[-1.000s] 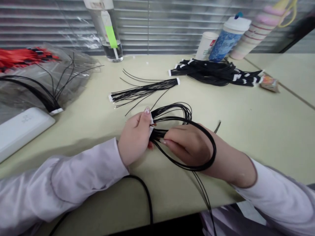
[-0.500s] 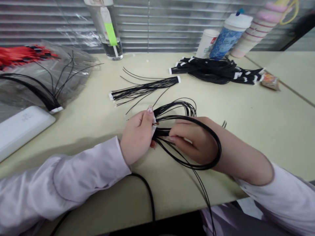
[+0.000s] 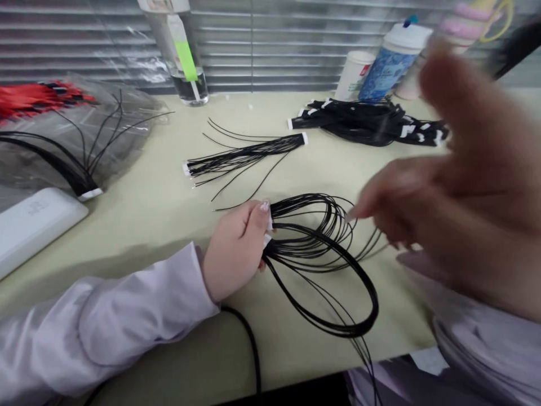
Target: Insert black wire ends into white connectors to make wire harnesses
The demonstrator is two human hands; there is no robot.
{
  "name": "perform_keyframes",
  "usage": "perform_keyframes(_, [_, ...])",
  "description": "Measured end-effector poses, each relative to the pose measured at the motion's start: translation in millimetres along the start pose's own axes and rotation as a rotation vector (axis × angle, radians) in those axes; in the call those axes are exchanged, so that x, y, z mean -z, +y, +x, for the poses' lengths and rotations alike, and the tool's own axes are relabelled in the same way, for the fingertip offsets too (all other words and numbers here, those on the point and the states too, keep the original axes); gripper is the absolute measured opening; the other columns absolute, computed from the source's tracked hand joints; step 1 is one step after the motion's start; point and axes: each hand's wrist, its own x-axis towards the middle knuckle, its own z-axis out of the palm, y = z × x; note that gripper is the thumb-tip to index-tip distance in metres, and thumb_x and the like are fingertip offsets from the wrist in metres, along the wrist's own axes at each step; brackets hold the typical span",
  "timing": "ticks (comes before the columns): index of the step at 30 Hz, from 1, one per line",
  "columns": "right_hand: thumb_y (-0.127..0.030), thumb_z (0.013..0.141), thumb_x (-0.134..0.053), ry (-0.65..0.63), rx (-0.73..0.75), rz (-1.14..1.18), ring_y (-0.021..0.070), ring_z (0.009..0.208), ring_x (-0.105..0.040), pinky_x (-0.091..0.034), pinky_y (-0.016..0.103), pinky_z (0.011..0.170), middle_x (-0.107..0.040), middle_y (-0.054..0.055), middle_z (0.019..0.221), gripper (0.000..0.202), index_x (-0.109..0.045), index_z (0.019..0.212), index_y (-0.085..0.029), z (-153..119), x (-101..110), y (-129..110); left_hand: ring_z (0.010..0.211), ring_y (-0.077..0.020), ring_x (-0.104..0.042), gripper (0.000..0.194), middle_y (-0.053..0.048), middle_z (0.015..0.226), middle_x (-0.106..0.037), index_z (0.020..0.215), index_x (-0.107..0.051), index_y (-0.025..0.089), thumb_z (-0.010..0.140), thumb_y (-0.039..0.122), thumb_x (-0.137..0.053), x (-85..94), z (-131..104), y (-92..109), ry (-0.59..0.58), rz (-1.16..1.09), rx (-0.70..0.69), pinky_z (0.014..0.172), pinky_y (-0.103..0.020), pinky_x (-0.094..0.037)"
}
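Observation:
In the middle of the table my left hand (image 3: 236, 251) is closed, its thumb pressing on white connectors at the end of a black wire harness (image 3: 372, 293). The harness wires loop out to the right, and a few strands hang past the table's front edge. My right hand (image 3: 460, 197), blurred, is lifted at the right, close to the camera. Its thumb stands apart from the bent fingers and nothing shows between them. Behind my left hand lies another black wire harness (image 3: 253, 149), with white connectors and loose wire ends.
A pile of black harnesses (image 3: 363, 121) lies at the back right, before a white cup (image 3: 355, 76) and a blue bottle (image 3: 386, 67). At left are a plastic bag (image 3: 131, 127), red wires (image 3: 38, 98) and a white case (image 3: 42, 220). A clear bottle (image 3: 183, 62) stands behind.
My right hand has left the wires and risen to the right, toward the camera. The looped wires have spread and sunk lower, while my left hand still grips the connector end.

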Motion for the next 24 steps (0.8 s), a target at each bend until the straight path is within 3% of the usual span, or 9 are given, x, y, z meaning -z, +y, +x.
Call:
perform_keyframes(2, [-0.023, 0.085, -0.049, -0.095, 0.044, -0.100, 0.0122, 0.059, -0.055, -0.040, 0.026, 0.053, -0.061, -0.003, 0.073, 0.052, -0.031, 0.132, -0.033, 0, -9, 0, 0.030, -0.0063, -0.046, 0.038, 0.005, 0.048, -0.046, 0.063, -0.045, 0.019, 0.087, 0.048, -0.035, -0.2, -1, -2, -0.005, 0.012, -0.028, 0.027, -0.016, -0.036])
perform_keyframes(4, [-0.023, 0.084, -0.050, -0.154, 0.096, -0.217, 0.0094, 0.049, -0.048, -0.037, 0.023, 0.050, -0.055, -0.005, 0.058, 0.022, -0.051, 0.106, -0.023, 1, -15, 2, 0.031, -0.0062, -0.046, 0.038, 0.005, 0.047, -0.045, 0.064, -0.045, 0.020, 0.087, 0.047, -0.035, -0.5, -1, -2, 0.003, 0.021, -0.040, 0.028, -0.016, -0.037])
perform_keyframes(5, [-0.022, 0.083, -0.051, -0.168, 0.116, -0.251, 0.0079, 0.047, -0.045, -0.035, 0.022, 0.048, -0.053, -0.005, 0.056, 0.008, -0.054, 0.090, -0.020, 2, -16, 3, 0.031, -0.0061, -0.045, 0.038, 0.005, 0.047, -0.045, 0.063, -0.044, 0.020, 0.087, 0.047, -0.035, -0.6, -1, -2, 0.007, 0.027, -0.044, 0.029, -0.016, -0.037])
perform_keyframes(7, [-0.020, 0.082, -0.052, -0.206, 0.151, -0.261, 0.0056, 0.047, -0.041, -0.032, 0.020, 0.048, -0.052, -0.005, 0.056, 0.010, -0.054, 0.072, -0.018, 4, -19, 5, 0.031, -0.0059, -0.045, 0.038, 0.005, 0.046, -0.044, 0.061, -0.042, 0.019, 0.088, 0.046, -0.035, -0.7, -1, -2, 0.005, 0.041, -0.050, 0.029, -0.016, -0.037])
perform_keyframes(12, [-0.015, 0.079, -0.051, -0.291, 0.147, -0.229, 0.0049, 0.051, -0.041, -0.032, 0.019, 0.052, -0.053, -0.005, 0.058, 0.012, -0.057, 0.069, -0.017, 7, -23, 5, 0.031, -0.0056, -0.045, 0.038, 0.005, 0.047, -0.043, 0.061, -0.041, 0.019, 0.089, 0.044, -0.034, -0.3, -2, 1, -0.011, 0.061, -0.066, 0.029, -0.015, -0.037])
perform_keyframes(24, [-0.017, 0.080, -0.052, -0.250, 0.099, -0.194, 0.0048, 0.049, -0.036, -0.031, 0.018, 0.051, -0.048, -0.006, 0.054, 0.013, -0.057, 0.068, -0.017, 9, -32, 3, 0.031, -0.0052, -0.044, 0.037, 0.006, 0.046, -0.043, 0.061, -0.042, 0.019, 0.089, 0.042, -0.032, 0.2, -2, 0, -0.027, 0.097, -0.133, 0.030, -0.015, -0.037])
